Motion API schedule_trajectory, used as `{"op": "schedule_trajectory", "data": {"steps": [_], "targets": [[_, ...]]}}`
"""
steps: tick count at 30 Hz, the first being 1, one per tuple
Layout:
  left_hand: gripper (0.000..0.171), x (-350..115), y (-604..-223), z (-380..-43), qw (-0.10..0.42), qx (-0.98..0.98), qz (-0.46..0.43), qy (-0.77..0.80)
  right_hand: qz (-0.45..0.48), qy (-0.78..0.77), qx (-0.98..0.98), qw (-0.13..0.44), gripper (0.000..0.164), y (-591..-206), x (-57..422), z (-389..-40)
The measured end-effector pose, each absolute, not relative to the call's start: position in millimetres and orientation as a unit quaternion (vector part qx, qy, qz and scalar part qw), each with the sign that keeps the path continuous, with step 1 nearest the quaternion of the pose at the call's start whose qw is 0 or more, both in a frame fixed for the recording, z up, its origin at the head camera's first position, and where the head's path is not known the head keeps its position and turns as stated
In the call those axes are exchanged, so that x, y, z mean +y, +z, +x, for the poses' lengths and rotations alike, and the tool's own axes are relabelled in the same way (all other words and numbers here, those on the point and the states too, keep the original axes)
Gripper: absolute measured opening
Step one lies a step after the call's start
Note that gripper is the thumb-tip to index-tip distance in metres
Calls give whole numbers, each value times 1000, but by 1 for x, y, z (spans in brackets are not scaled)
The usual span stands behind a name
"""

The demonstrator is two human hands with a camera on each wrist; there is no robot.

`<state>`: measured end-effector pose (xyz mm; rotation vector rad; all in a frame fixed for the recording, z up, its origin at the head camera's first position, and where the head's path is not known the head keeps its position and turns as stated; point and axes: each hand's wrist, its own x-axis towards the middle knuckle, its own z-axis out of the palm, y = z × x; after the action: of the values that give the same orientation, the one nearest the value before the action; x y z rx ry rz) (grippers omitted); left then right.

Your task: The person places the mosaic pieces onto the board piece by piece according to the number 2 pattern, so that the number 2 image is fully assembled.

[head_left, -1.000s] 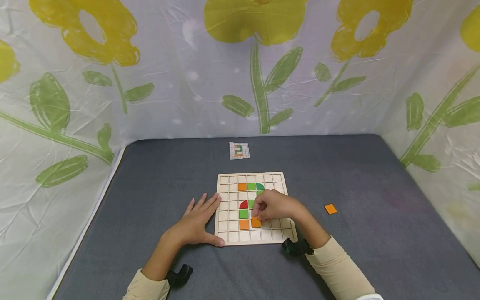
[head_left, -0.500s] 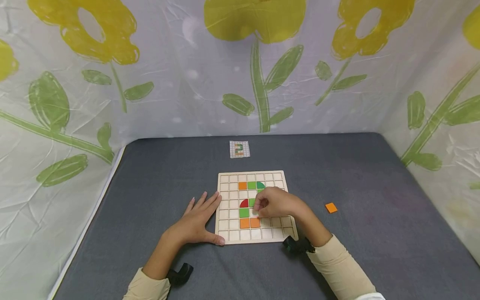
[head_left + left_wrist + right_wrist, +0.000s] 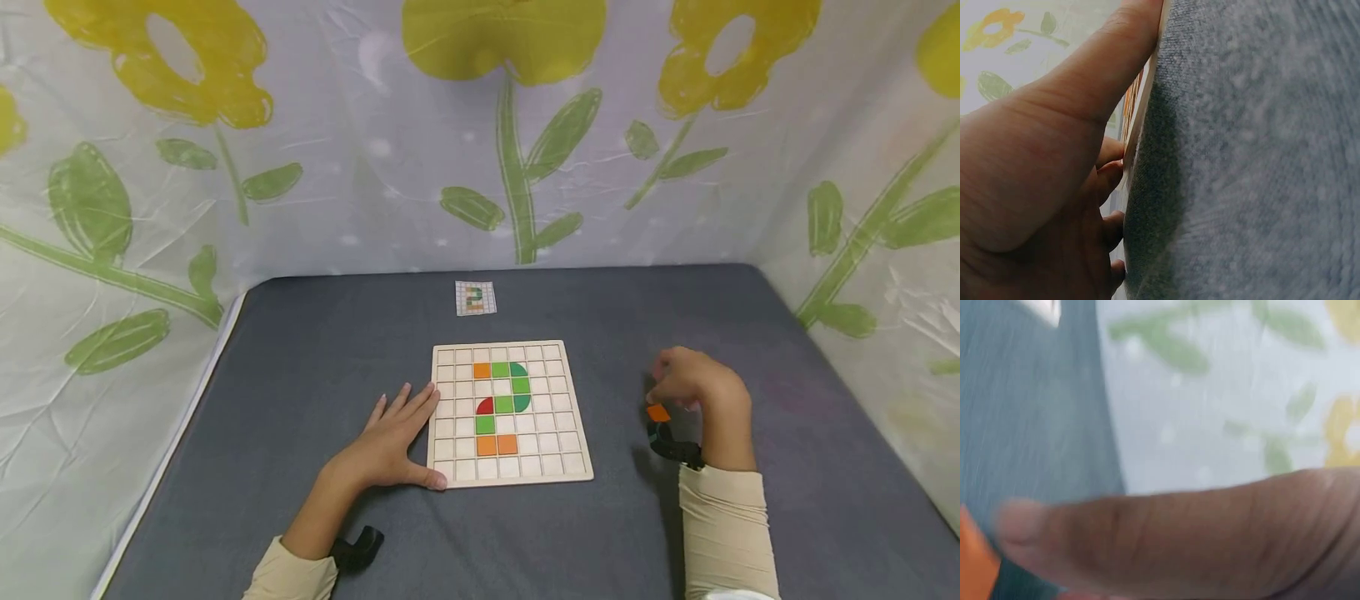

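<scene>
My left hand [image 3: 393,442] lies along the left edge of a wooden grid board [image 3: 566,475], fingers spread straight, thumb [image 3: 1104,75] at the near left corner. In the board's cells several orange, green and red tiles sit, some square and some quarter-round, including an orange square tile [image 3: 507,444] in the lower row. Off to the right, my right hand [image 3: 693,375] reaches down with bent fingers at a loose orange square tile [image 3: 657,412]. In the right wrist view the thumb [image 3: 1160,544] tip is beside this tile [image 3: 974,559]; whether the fingers pinch it is blurred and hidden.
A small card [image 3: 476,298] with a coloured grid picture lies beyond the board on the dark grey cloth-covered table [image 3: 360,333]. A flower-printed curtain [image 3: 337,208] stands behind and at both sides. Black wrist cameras [image 3: 358,550] sit below the hands.
The orange tile my right hand held was set flat in the lower row beside another. My right hand then left the board and moved right to the loose orange tile. My left hand stayed put.
</scene>
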<state>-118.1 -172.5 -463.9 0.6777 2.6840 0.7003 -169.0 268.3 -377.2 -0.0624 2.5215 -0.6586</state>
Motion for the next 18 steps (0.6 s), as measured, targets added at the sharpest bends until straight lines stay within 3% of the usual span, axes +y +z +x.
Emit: {"op": "schedule_trajectory", "data": {"steps": [3, 5, 14, 18], "targets": [[129, -172, -465, -119, 143, 930, 236, 243, 8, -254, 913, 318, 17, -386, 285, -164], [129, -174, -466, -119, 143, 931, 235, 242, 6, -250, 911, 329, 23, -394, 285, -165], [130, -174, -468, -120, 143, 929, 238, 245, -73, -236, 928, 280, 32, -405, 253, -182], [130, -173, -468, -120, 141, 929, 239, 244, -93, -265, 919, 278, 18, -409, 243, -187]]}}
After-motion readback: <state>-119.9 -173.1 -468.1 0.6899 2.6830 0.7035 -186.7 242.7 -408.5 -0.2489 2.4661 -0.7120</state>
